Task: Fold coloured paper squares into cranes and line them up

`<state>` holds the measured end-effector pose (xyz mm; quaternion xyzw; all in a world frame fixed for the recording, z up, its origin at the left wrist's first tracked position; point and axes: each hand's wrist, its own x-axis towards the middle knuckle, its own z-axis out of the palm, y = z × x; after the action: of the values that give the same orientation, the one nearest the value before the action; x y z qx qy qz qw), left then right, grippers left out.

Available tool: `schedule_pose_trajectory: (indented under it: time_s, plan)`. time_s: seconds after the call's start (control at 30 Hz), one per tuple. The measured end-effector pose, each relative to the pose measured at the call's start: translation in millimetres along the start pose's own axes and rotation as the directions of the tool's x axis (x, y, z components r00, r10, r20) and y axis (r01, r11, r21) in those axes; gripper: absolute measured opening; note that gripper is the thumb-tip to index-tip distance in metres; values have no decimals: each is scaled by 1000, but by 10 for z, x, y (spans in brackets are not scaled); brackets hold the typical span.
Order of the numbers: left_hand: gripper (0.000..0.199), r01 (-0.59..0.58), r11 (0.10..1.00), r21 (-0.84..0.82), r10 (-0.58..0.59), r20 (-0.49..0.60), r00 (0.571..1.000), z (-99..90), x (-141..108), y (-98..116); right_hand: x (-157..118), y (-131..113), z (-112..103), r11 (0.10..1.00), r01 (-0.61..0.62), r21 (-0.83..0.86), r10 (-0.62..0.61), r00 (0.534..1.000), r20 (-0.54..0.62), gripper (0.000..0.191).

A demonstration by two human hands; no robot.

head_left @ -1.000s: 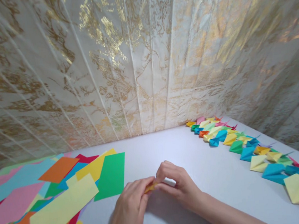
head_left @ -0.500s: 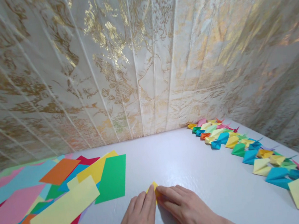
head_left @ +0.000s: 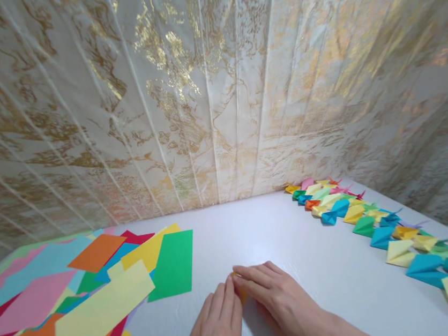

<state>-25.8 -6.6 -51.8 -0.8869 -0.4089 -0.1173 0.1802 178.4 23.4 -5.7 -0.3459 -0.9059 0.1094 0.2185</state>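
A small piece of folded yellow origami paper (head_left: 242,296) lies on the white table between my hands, with only slivers of it showing. My left hand (head_left: 219,322) presses on its left side, fingers held together and pointing away from me. From the right, my right hand (head_left: 277,299) grips the far tip, its fingertips meeting those of the left hand. The two hands cover most of the paper, so its folded shape cannot be made out.
Loose coloured sheets, among them a green sheet (head_left: 174,265) and a pale yellow sheet (head_left: 103,316), overlap on the left. Rows of folded paper cranes (head_left: 381,237) run along the right edge. A gold-patterned curtain (head_left: 207,94) hangs behind the table (head_left: 250,224).
My right fingers have moved up over the far tip of the yellow paper, hiding more of it. The whole view has shifted slightly.
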Motion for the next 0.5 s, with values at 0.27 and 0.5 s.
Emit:
schedule_pose_trajectory:
  time_s: [0.27, 0.5]
  plan:
    - [58, 12, 999, -49, -9, 51, 999, -4, -36, -5, -192, 104, 29, 976, 47, -212, -42, 999, 28, 71]
    - [47, -11, 994, -112, -1, -108, 994, -39, 6, -33, -304, 96, -113, 992, -19, -121, 16, 1000, -21, 54]
